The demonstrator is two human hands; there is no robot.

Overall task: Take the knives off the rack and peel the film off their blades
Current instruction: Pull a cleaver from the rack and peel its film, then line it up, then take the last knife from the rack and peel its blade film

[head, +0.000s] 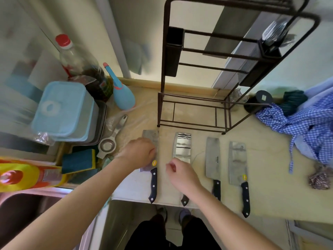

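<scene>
Several cleavers with dark handles lie side by side on the counter, in front of the dark metal rack [163, 69]. My left hand [138, 152] presses down on the blade of the leftmost cleaver [153, 136], which carries a yellow sticker near the handle. My right hand [182, 174] hovers over the lower blade and handle of the second cleaver [182, 147], thumb and forefinger pinched together; no film shows between them. The third cleaver [213, 157] and the fourth cleaver [237, 159] lie untouched to the right.
A blue lidded container [63, 109], an oil bottle [79, 65], a metal strainer [108, 145] and a sponge [79, 161] crowd the left side. The sink [21, 204] is at lower left. A blue checked cloth [306, 121] lies at the right. The counter's front edge runs just under the handles.
</scene>
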